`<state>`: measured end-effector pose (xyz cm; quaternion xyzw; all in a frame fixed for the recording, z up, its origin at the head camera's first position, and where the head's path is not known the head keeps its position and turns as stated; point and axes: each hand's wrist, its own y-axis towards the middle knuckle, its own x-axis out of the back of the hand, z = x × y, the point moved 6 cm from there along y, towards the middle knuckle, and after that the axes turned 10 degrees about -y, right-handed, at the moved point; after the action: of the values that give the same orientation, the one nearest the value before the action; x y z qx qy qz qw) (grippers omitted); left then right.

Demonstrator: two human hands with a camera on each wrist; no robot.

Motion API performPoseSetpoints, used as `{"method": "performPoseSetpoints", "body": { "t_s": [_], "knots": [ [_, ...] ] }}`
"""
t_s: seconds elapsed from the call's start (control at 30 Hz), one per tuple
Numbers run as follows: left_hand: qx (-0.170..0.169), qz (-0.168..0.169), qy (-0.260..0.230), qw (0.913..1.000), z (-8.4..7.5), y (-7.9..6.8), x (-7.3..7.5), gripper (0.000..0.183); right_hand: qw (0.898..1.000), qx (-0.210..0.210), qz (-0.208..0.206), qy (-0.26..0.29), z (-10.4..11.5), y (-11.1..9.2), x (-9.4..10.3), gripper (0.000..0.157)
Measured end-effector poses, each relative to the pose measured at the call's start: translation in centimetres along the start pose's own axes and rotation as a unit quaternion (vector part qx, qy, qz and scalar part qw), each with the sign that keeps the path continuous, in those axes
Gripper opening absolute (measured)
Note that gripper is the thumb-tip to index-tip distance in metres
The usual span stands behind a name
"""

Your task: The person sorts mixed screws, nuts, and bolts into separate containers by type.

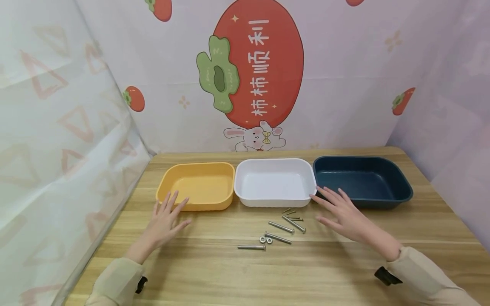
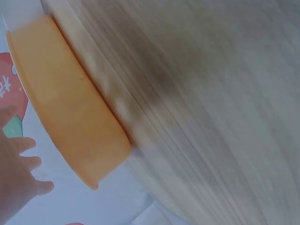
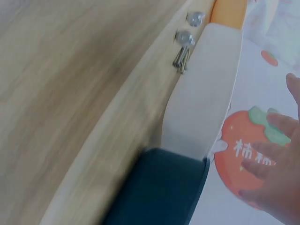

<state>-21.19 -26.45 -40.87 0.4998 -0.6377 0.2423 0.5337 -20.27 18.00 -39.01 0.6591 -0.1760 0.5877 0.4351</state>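
My left hand [image 1: 164, 223], fingers spread, is near the front left of the yellow tray [image 1: 196, 207]; its fingertips overlap the rim in the head view. My right hand [image 1: 344, 214] has its fingers spread and extended, near where the white tray [image 1: 272, 203] and the dark blue tray [image 1: 390, 204] meet. Neither hand holds anything. Between the hands lie several long bolts [image 1: 281, 227], two nuts [image 1: 262, 239] and several small screws [image 1: 294, 219] in a loose group, in front of the white tray. A few of these metal pieces [image 3: 180, 60] also show in the right wrist view.
All three trays stand side by side along the back of the wooden table [image 1: 214, 276]. A printed cloth [image 1: 344, 85] with persimmons and a rabbit hangs behind them. More cloth [image 1: 57, 148] closes off the left side.
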Motion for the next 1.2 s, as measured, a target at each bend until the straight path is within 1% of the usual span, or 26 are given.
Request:
{"method": "performPoseSetpoints", "body": {
  "t_s": [0.17,0.23,0.3,0.5,0.6,0.67,0.8,0.97,1.2],
  "knots": [
    [0.013,-0.008,-0.025,0.9996,0.7,-0.2,0.4,0.055,0.998,0.045,-0.040,0.028,1.8,0.7,-0.4,0.051],
    [0.013,-0.014,-0.033,0.9993,0.9,-0.3,0.6,0.051,0.996,0.059,-0.048,0.042,2.5,1.0,-0.6,0.050],
    [0.007,-0.022,-0.040,0.9989,1.0,-0.3,0.7,0.047,0.995,0.067,-0.045,0.057,3.0,1.3,-0.9,0.049],
    [-0.022,-0.062,-0.047,0.9968,1.1,-0.6,1.4,0.038,0.991,0.078,-0.007,0.112,4.7,2.0,-2.1,0.044],
    [-0.032,-0.078,-0.053,0.9950,1.2,-0.8,1.6,0.038,0.987,0.091,0.002,0.134,5.5,2.3,-2.5,0.040],
    [-0.037,-0.089,-0.059,0.9936,1.4,-0.9,1.7,0.038,0.984,0.100,0.015,0.147,6.0,2.5,-2.9,0.038],
    [-0.040,-0.099,-0.071,0.9917,2.0,-0.9,1.9,0.037,0.976,0.110,0.048,0.179,6.8,2.9,-3.8,0.033],
    [-0.038,-0.099,-0.082,0.9910,2.6,-1.0,2.0,0.036,0.964,0.114,0.077,0.228,7.8,3.5,-4.9,0.028],
    [-0.044,-0.117,-0.092,0.9879,3.2,-1.0,2.1,0.032,0.951,0.108,0.132,0.259,8.9,4.1,-6.5,0.024]
  ]
}}
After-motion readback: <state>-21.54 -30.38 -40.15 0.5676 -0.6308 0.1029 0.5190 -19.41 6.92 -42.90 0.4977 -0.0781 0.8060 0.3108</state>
